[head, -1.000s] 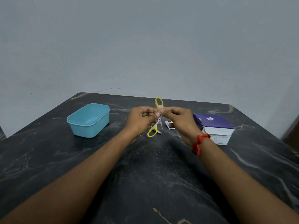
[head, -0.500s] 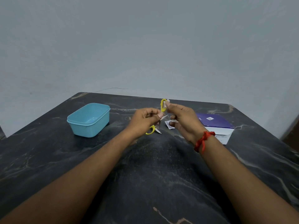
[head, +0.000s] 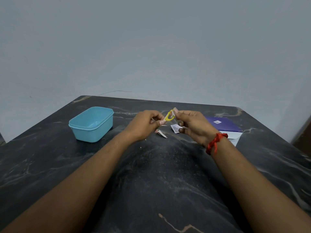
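Pinching from both sides, my left hand (head: 146, 123) and right hand (head: 193, 126) hold the scissors (head: 169, 116) in the air above the table (head: 151, 182), seen from the head camera. The left fingers curl round the lower part of the scissors and hide the blades. Only one yellow loop shows, tilted, between the two hands. The right thumb and forefinger close on the top of that loop, with a scrap of something white at the fingertips that I cannot make out. The other right fingers curl loosely beneath. A red thread (head: 216, 142) circles the right wrist. On the table just below the left hand lies a metal clipper (head: 162, 133). Near it, under the right hand, lies a small white sachet (head: 175, 128). A blue tub (head: 91, 130) stands open well to the left. A purple box (head: 225, 126) lies to the right, partly behind the right hand. A grey wall (head: 151, 47) rises behind the table.
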